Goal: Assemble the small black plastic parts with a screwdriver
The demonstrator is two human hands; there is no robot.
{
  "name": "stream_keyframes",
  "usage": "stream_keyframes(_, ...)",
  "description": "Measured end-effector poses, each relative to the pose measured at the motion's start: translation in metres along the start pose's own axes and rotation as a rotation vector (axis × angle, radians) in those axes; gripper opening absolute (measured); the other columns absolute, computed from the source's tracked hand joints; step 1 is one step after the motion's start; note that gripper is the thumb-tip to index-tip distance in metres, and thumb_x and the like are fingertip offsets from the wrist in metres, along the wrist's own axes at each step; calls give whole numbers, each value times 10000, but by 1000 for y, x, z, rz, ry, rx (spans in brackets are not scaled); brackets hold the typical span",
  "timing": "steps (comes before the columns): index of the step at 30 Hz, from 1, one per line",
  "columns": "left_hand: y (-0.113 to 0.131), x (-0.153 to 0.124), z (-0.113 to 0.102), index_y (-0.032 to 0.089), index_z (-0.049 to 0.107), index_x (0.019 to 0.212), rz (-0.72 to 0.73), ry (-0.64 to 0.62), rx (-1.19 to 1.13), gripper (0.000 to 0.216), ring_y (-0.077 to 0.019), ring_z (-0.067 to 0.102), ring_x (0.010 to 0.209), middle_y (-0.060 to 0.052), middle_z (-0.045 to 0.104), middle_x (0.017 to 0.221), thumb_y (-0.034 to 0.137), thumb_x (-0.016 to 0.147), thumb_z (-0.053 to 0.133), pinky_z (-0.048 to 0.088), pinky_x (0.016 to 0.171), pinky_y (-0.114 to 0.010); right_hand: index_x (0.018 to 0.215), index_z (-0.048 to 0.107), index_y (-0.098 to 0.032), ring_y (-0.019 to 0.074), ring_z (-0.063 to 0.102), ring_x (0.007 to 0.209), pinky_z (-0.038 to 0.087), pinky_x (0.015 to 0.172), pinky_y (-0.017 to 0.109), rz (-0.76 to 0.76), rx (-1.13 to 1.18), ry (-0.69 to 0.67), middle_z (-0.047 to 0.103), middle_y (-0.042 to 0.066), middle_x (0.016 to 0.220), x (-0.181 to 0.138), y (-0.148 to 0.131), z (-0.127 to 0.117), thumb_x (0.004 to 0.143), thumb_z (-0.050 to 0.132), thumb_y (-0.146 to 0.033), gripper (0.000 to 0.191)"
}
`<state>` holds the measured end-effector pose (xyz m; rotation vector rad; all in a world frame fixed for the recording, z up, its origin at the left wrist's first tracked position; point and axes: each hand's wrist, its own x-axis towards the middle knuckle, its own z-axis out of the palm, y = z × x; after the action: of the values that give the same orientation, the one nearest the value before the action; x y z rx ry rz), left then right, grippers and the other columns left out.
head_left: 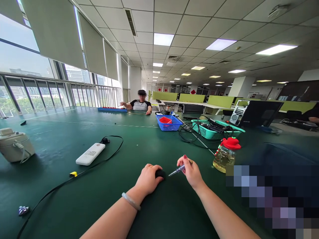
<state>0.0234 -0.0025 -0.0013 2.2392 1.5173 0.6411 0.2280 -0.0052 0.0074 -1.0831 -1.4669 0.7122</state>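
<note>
My left hand (149, 179) rests on the green table (74, 205) with its fingers curled over a small black object (160, 173), holding it down. My right hand (189, 171) pinches a slim screwdriver (177, 170) with a clear handle. Its metal tip points left, right at the black object. A pale bangle (131, 201) sits on my left wrist.
A white power strip (90, 153) with a black cable (114, 149) lies to the left. A jar with a red lid (226, 154) stands right of my hands. Blue basket (168, 122) and teal basket (214, 129) sit farther back. A white appliance (15, 145) is far left. A person (140, 103) sits at the far end.
</note>
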Motion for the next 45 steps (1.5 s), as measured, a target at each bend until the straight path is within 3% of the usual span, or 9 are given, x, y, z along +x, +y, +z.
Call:
stream_keyframes(4,-1,0,1,248,649,1160,-12,5,1,413,-261,524,1150,-76,668,1099,312,753,674,409,999,-373,625,606,-192,122,367,439,273,449,248,-75,-50,-48,367,-32,475,-10,-10,2,909,388,-647,578)
stream_keyframes(10,-2,1,1,235,689,1079,13,46,19,338,-269,520,1138,-62,701,1071,332,755,679,406,992,-377,685,652,-213,160,529,576,397,585,265,-335,-298,-178,589,25,621,-25,-28,11,921,484,-489,400)
stream_keyframes(16,-2,3,1,228,700,1039,29,57,28,295,-254,525,1110,-48,709,1041,271,749,665,419,972,-359,695,614,-213,122,487,536,359,554,235,-490,-450,-289,562,-1,614,-30,-29,16,920,508,-425,327)
stream_keyframes(21,-2,3,1,231,690,1051,28,57,26,303,-250,522,1115,-35,708,1039,260,753,646,414,977,-362,691,575,-195,111,467,522,329,537,231,-611,-498,-286,548,-10,594,-31,-26,20,909,516,-430,326)
stream_keyframes(28,0,3,2,222,693,1056,42,70,24,309,-253,515,1120,-47,708,1036,267,758,625,414,987,-364,673,535,-191,101,447,515,318,534,227,-672,-529,-253,529,-20,584,-33,-29,22,914,492,-311,272)
stream_keyframes(45,-1,4,2,217,660,1191,18,32,6,438,-243,502,1186,-59,695,1131,212,759,587,383,1054,-364,661,538,-186,98,434,507,301,530,230,-750,-549,-218,524,-20,570,-36,-31,23,920,468,-259,278)
